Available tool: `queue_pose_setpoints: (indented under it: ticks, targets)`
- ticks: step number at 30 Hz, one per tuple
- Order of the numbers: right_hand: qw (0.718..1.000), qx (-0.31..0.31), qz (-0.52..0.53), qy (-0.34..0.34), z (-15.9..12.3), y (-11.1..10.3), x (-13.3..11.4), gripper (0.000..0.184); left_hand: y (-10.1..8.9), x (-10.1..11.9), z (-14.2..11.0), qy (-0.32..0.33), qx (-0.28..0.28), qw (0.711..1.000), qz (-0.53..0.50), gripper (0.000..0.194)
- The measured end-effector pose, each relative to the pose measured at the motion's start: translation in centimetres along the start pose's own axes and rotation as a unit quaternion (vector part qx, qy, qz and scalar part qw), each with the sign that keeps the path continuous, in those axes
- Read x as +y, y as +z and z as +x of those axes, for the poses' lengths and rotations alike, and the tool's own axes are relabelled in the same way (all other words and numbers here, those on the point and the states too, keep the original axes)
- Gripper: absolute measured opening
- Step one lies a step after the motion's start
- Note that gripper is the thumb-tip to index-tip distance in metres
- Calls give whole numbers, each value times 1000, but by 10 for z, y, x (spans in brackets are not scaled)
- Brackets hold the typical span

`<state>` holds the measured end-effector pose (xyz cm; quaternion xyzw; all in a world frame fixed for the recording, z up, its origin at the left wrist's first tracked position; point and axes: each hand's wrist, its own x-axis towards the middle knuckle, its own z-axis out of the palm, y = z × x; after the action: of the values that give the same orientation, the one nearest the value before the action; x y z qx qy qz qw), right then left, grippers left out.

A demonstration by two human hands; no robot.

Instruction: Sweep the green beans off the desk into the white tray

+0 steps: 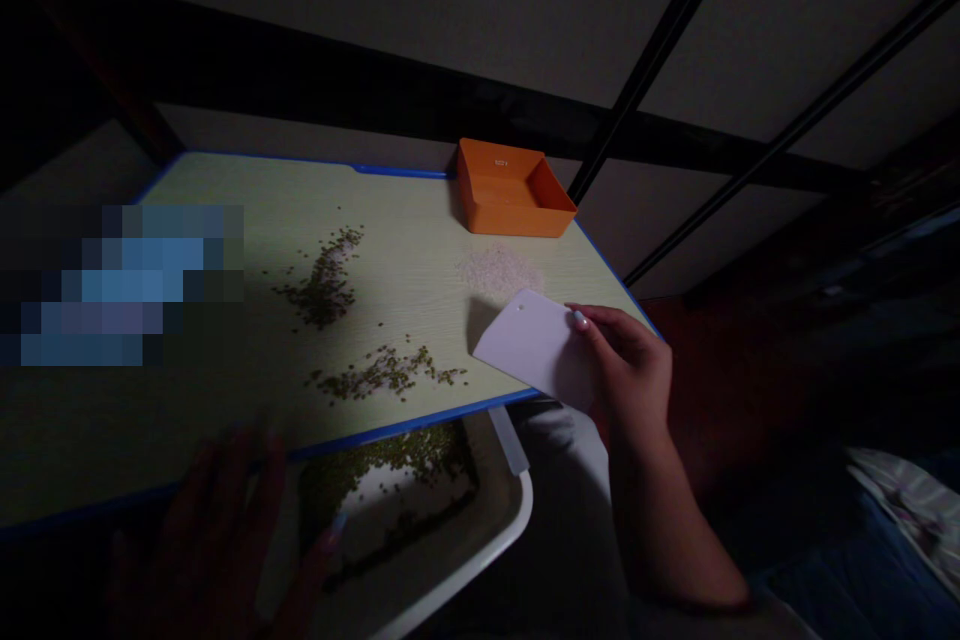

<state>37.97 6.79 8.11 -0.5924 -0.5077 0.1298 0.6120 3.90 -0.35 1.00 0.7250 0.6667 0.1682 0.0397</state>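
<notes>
My right hand [634, 365] pinches a flat white plastic scraper [536, 340] between thumb and fingers. The scraper is tilted over the table's near right part, its upper edge close to a pile of small pale grains [501, 268]. In deep shadow at the lower left, my left hand [225, 520] has its fingers spread and holds nothing. It is by the table's near edge and the white bin [517, 520], which has small green beans [420, 450] in it. Two loose patches of green beans mixed with pale grains, one farther back [326, 285] and one nearer [386, 372], lie on the tabletop.
An orange open box [517, 218] stands at the far right corner of the pale table [409, 220], which has a blue rim. Dark panelled doors rise behind it. A pixelated patch covers the table's left side. Fabric [907, 510] lies at the lower right.
</notes>
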Motion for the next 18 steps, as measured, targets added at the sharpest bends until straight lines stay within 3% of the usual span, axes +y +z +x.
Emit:
queue_pose_setpoints:
  ticks: [4, 10, 18]
  targets:
    - [998, -43, 29, 31, 10, 11, 1, 7, 0, 2, 1, 38, 67, 997, -23, 73]
    - [996, -65, 30, 49, 7, 8, 3, 8, -3, 5, 0, 7, 43, 998, -35, 73]
    - [997, -62, 24, 46, -5, 0, 5, 8, 4, -2, 0, 42, 77, 995, -37, 74]
